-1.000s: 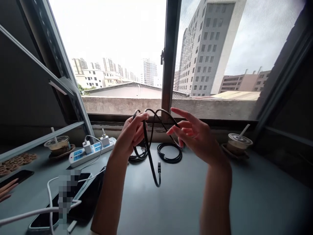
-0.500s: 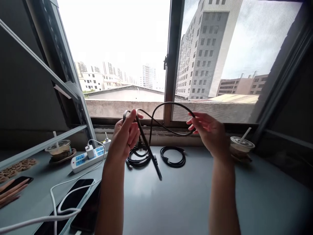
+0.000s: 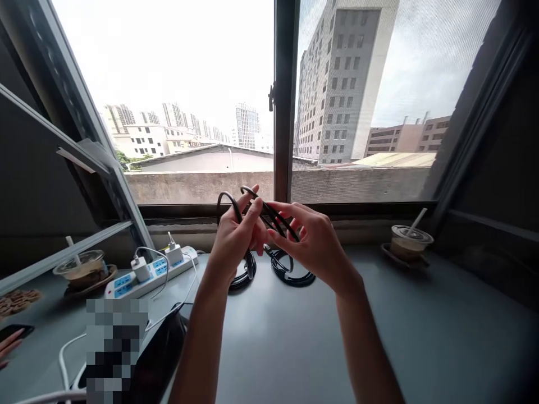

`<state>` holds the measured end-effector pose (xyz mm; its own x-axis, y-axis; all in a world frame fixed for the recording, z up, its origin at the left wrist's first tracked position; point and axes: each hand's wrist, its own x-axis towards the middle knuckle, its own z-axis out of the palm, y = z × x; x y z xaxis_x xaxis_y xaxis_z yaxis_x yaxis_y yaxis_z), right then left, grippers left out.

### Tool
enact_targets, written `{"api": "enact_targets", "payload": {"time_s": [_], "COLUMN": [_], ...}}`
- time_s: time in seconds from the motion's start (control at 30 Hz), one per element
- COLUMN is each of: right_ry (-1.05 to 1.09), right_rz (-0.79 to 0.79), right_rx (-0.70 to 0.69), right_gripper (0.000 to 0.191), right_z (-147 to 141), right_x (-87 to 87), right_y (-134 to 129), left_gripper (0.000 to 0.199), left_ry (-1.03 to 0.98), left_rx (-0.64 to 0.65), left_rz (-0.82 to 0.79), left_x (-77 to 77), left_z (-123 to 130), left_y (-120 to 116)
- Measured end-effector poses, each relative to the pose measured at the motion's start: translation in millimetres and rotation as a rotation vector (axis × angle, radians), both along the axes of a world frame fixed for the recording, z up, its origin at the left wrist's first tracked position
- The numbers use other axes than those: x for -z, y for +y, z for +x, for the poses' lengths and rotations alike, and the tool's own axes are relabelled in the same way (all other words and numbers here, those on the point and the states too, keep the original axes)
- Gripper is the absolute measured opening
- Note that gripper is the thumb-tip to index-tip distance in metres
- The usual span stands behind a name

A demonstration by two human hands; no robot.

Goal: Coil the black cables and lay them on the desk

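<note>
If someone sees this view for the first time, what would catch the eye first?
Probably the left hand and right hand, close together at the centre around a looped black cable above the grey table. Then the tall grey building beyond the window, right of its frame post, and the white power strip at left.

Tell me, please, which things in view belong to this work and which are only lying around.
Belonging:
looped black cable in left hand
right hand at it
perhaps left coil, right coil

Lying about, seemingly:
power strip
left cup
right cup
</note>
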<state>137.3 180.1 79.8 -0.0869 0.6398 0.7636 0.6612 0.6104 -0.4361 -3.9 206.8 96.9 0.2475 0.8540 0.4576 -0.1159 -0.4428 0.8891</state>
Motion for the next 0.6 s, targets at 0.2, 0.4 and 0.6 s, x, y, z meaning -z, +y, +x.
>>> {"api": "enact_targets", "payload": {"time_s": [0.2,0.4,0.6], "right_ry": [0.086,0.406,0.987], "right_rz": [-0.018,-0.13,0.015], "right_rx": [-0.153,-0.264,-0.203], "right_gripper": [0.028,0.038,0.034], "right_z": [5,22,70], "right_x": [-2.8,-7.2,-9.9], "right_y": [-6,-7,-1], "left_gripper": [0.038,0.024,0.033], "left_ry": [0.107,0.099,-0.16], "left_rx": [-0.09,-0.115,-0.3], "left_rz": [0.075,0.05,0.071], "left_x": [-1.9,-2.0,-1.5], "left_z": [-2,-9,-24], "left_y": [1,12,25]}}
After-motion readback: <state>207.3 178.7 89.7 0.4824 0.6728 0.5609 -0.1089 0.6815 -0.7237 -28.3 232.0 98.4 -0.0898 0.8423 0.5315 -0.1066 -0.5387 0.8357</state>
